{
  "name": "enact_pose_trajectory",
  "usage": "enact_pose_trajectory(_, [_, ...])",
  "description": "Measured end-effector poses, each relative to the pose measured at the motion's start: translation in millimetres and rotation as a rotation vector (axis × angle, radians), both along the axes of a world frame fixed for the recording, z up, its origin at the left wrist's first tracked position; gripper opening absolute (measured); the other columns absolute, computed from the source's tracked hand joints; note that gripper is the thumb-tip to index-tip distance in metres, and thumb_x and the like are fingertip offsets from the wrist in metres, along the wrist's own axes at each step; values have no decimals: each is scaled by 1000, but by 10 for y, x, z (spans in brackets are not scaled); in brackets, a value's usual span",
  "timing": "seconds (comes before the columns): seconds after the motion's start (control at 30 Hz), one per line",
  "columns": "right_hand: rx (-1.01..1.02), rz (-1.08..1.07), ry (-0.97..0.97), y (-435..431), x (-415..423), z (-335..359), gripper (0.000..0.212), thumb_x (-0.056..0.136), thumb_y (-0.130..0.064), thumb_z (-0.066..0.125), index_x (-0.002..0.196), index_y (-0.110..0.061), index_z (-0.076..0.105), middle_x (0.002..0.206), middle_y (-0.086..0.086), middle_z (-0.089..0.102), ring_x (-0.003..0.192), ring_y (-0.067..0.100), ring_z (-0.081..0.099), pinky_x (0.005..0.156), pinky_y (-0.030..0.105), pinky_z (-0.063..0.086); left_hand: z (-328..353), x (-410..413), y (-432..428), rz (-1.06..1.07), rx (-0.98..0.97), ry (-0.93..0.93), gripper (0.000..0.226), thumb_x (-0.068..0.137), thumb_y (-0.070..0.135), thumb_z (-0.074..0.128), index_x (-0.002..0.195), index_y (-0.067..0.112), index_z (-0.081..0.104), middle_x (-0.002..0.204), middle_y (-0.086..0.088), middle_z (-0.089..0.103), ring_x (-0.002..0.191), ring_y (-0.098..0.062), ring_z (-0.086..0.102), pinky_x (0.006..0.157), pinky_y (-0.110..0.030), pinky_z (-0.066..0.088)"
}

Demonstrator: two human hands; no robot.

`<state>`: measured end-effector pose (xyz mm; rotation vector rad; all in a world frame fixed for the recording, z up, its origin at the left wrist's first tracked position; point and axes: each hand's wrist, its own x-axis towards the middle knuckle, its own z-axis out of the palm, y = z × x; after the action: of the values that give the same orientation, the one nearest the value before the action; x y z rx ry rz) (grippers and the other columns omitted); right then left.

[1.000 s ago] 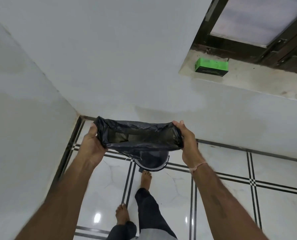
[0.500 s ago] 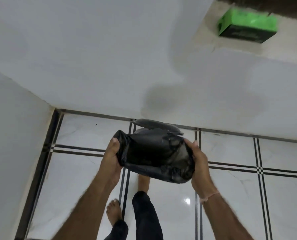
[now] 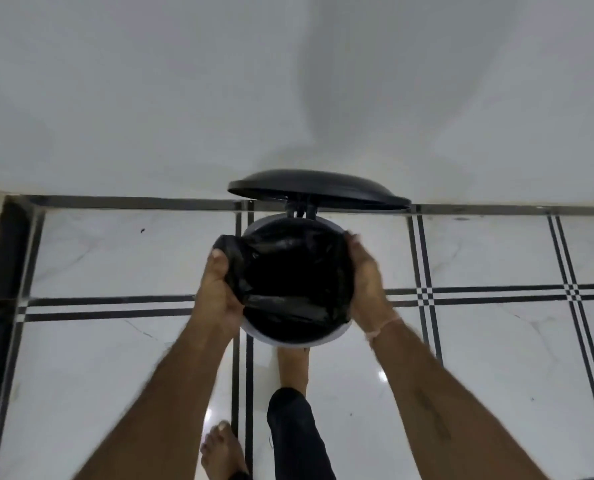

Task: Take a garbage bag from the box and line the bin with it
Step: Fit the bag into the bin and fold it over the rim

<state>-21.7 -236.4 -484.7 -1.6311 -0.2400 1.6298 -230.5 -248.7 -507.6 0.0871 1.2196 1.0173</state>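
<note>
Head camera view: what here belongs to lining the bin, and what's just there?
Part of the job:
garbage bag
bin
open lid
left hand
right hand

Just there:
tiled floor
white wall

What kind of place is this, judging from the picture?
Probably a room in a home, in a corner by a wall. The floor is glossy white tile with dark lines, the wall is plain white, and a small pedal bin stands open, its lid up.
</note>
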Motion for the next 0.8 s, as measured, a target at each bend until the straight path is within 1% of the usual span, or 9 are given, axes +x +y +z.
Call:
enact_pose_trajectory(0.07, [4, -64, -33, 63, 185, -36, 48, 104, -52, 48, 105, -14, 78, 96, 8, 81, 90, 23, 78, 83, 37, 64, -191, -160, 45, 40, -58, 78, 51, 108, 48, 36, 116, 13, 72, 105, -9, 79, 101, -30, 75, 75, -46, 64])
enact_pose_trajectory(0.1, [-2, -69, -73, 69, 282, -51, 45, 103, -52, 51, 104, -16, 78, 94, 4, 81, 88, 19, 78, 78, 34, 64, -286, -245, 50, 56, -99, 112, 54, 105, 54, 40, 126, 12, 68, 114, -11, 77, 111, -33, 71, 82, -52, 61])
enact_pose_trajectory(0.2, [-5, -72, -167, 28, 472, -134, 40, 98, -51, 59, 119, -22, 75, 111, -6, 80, 104, 17, 74, 83, 32, 58, -485, -389, -12, 63, -196, 178, 61, 102, 56, 47, 137, 9, 62, 129, -13, 72, 114, -28, 70, 80, -42, 59])
enact_pose_trajectory(0.33, [-31, -9, -191, -51, 529, -323, 39, 101, -50, 56, 121, -23, 77, 118, -1, 78, 118, 21, 69, 106, 41, 52, -648, -407, -138, -91, -203, 267, 64, 100, 60, 46, 136, 11, 63, 133, -14, 70, 119, -31, 67, 80, -40, 56])
enact_pose_trajectory(0.43, [11, 65, -216, -85, 552, -370, 42, 104, -48, 52, 122, -20, 77, 114, -1, 80, 113, 20, 72, 101, 38, 54, -579, -415, -72, -131, -240, 301, 73, 93, 75, 39, 125, 16, 69, 122, -7, 75, 113, -27, 70, 91, -46, 56])
enact_pose_trajectory(0.53, [62, 152, -281, -94, 586, -412, 39, 103, -44, 56, 117, -15, 79, 104, -2, 81, 102, 15, 76, 90, 34, 56, -511, -429, 154, -121, -280, 373, 75, 91, 81, 35, 118, 19, 68, 114, -1, 72, 105, -24, 68, 86, -46, 57])
enact_pose_trajectory(0.6, [99, 190, -310, -93, 584, -431, 37, 102, -41, 59, 114, -13, 80, 107, 5, 80, 98, 14, 76, 85, 32, 57, -493, -424, 278, -222, -266, 451, 63, 93, 74, 48, 109, 18, 72, 102, -1, 73, 97, -26, 69, 83, -45, 58])
enact_pose_trajectory(0.7, [134, 174, -356, -90, 582, -478, 33, 100, -35, 64, 108, -8, 80, 102, 5, 81, 90, 9, 75, 80, 30, 58, -579, -471, 321, -480, -87, 679, 31, 94, 37, 72, 86, 7, 70, 78, -6, 69, 79, -27, 63, 69, -31, 52])
enact_pose_trajectory(0.8, [149, 71, -334, -82, 604, -519, 31, 99, -31, 66, 108, -6, 80, 103, 6, 81, 98, 18, 76, 88, 33, 60, -697, -701, 156, -778, 146, 1107, 17, 90, 20, 77, 84, 12, 64, 81, -5, 66, 78, -29, 62, 67, -31, 46])
